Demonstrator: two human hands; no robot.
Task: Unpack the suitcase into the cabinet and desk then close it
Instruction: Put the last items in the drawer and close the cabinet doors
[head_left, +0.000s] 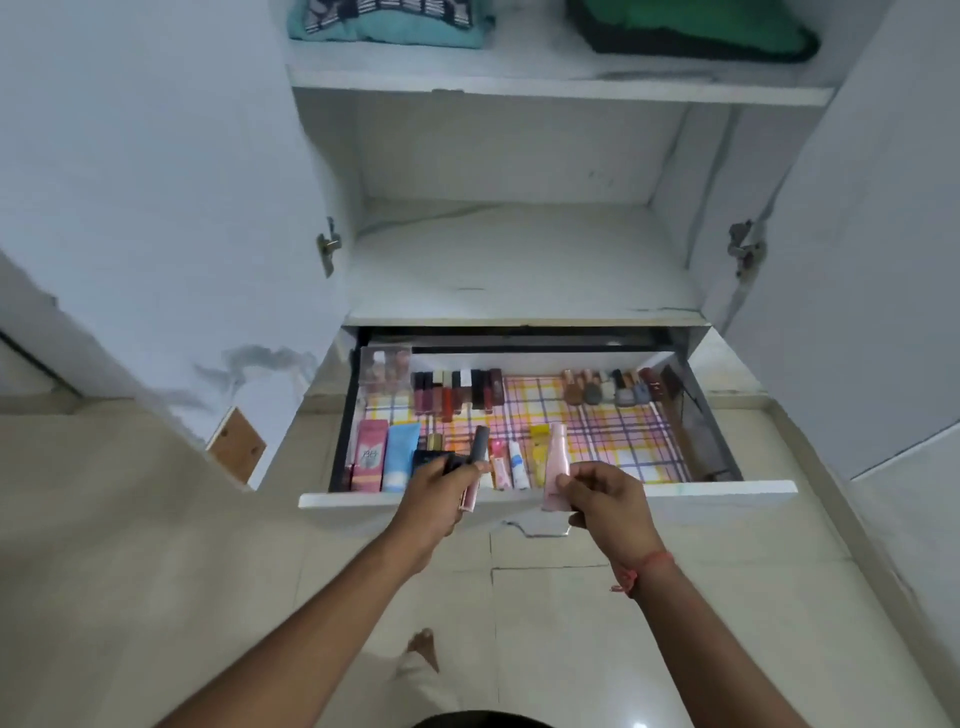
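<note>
- While the cabinet (519, 260) stood with both doors swung wide, its drawer (727, 489) was seen pulled out toward the near side, lined with a plaid paper (613, 431) in pink, yellow and purple.
- The left hand (441, 493) was seen over the drawer's near edge, fingers curled round a dark tube (480, 441) together with a pale pink item below it; what else was in that grasp could not be told.
- The right hand (608, 499) was seen pinching a pink bottle (556, 467) by its lower part, held upright just above the near edge; a red thread (644, 569) was tied at that wrist.
- At the near left of the drawer a pink tube (371, 454) marked "BB" was laid beside a blue tube (401, 454); the other labels were too blurred to be read.
- Along the far wall a row of dark lip colours (457, 392) was lined up at left, and small nail polish bottles (608, 389) at right.
- A clear box (385, 366) was set in the far left corner.
- On the top shelf a teal folded garment (389, 23) was kept at left and a green one (691, 26) at right.
- The suitcase was not in view.
</note>
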